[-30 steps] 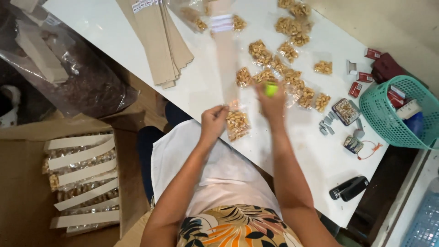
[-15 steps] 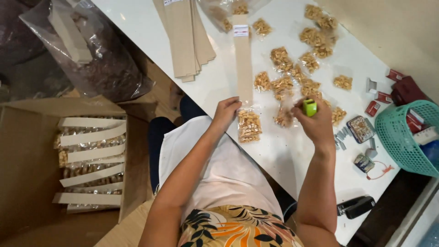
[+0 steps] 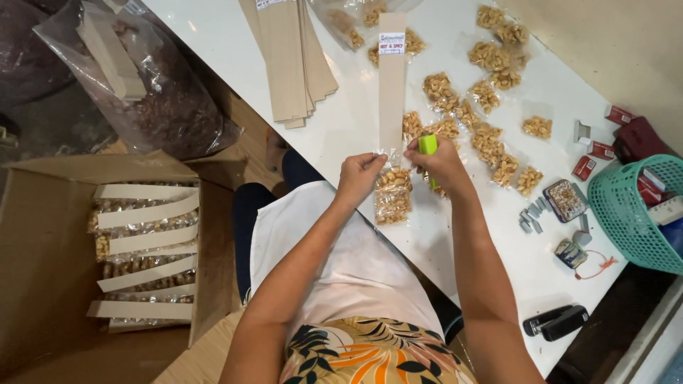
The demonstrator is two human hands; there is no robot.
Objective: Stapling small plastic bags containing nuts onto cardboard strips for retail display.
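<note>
Desk [image 3: 341, 135]: white, carries all work. Strip [image 3: 392, 92], long cardboard, lies lengthwise; its near end now sits between both hands, closer than a second ago. Left hand [image 3: 361, 173] pinches the top of a nut packet [image 3: 393, 197] at that end. Right hand [image 3: 440, 162], moved in from right of the strip, grips a green stapler [image 3: 427, 144] against it.

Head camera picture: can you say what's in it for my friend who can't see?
A person's left hand pinches a small clear bag of nuts against the end of a long cardboard strip on a white table, while the right hand holds a lime-green stapler to it. More nut bags lie scattered beyond; a green basket sits at the right.
</note>
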